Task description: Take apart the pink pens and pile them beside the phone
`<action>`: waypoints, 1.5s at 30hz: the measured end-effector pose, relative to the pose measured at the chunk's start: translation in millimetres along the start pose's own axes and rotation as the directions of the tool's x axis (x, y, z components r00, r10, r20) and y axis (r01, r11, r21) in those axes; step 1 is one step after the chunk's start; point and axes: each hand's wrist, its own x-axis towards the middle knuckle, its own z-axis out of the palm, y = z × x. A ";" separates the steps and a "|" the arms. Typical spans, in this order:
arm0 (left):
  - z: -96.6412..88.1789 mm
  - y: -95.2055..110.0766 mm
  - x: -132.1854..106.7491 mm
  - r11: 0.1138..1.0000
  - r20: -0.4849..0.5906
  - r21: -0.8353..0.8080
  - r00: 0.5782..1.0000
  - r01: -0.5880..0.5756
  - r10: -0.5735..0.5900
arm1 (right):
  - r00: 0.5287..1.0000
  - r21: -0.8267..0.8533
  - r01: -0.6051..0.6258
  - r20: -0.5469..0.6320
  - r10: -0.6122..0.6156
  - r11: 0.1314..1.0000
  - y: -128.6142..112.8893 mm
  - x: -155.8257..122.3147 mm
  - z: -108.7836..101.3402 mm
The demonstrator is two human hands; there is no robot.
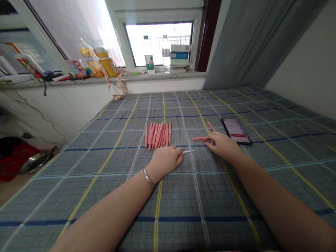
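Note:
My left hand [168,159], with a silver bangle at its wrist, is closed on a thin white stick that looks like a pen refill [189,151]. The refill's tip points right, toward my other hand. Between the thumb and fingers of my right hand [223,144] is a pink pen barrel [198,139], its free end pointing left. A second pink pen piece [211,126] shows just beyond the right fingers; whether they touch it I cannot tell. Several pink pens [158,134] lie side by side in a bunch, just beyond my left hand.
A phone [236,131] with its screen lit lies past my right hand on the checked grey cloth [110,189]. Along the windowsill [136,79] stand plastic bottles [148,56], a yellow container [108,64] with a strap, and stacked boxes [180,56]. A grey curtain [241,42] hangs right.

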 end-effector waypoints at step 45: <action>0.1 0.9 0.1 0.998 0.008 -0.011 0.998 0.064 -0.064 | 0.985 0.187 0.165 0.022 -0.172 0.968 -31.6 -2.6 -2.7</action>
